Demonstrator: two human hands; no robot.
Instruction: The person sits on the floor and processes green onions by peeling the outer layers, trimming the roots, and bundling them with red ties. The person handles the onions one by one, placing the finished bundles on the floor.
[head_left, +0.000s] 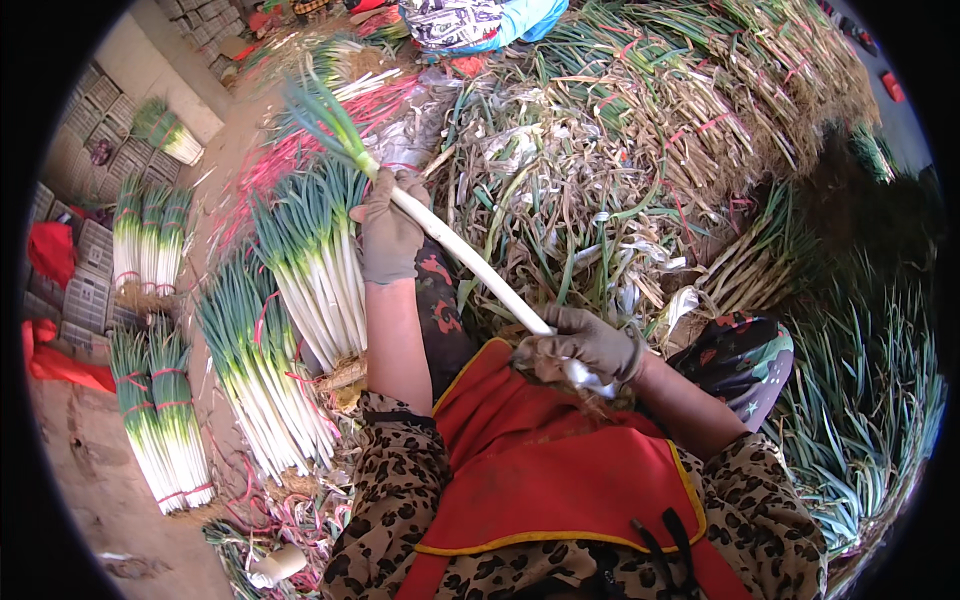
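A long green onion stalk (469, 251) slants across the space in front of me, white along its shaft with green leaves at the upper left. My gloved left hand (391, 229) grips it just below the leaves. Near the root end, my gloved right hand (581, 346) is closed around the shaft, and the roots hang over my red apron (555, 480). Left of my left arm lie a pile of peeled green onions (315, 262) and a second pile (262, 375), their white ends towards me.
Stripped leaves and skins (555, 202) cover the ground ahead. Unpeeled onion bundles (705, 112) are heaped behind them. More leafy onions (862, 405) lie at right. Tied bundles (165, 420) rest at left, near grey crates (86, 277) and red straps (262, 180). Another person (472, 26) sits at the top.
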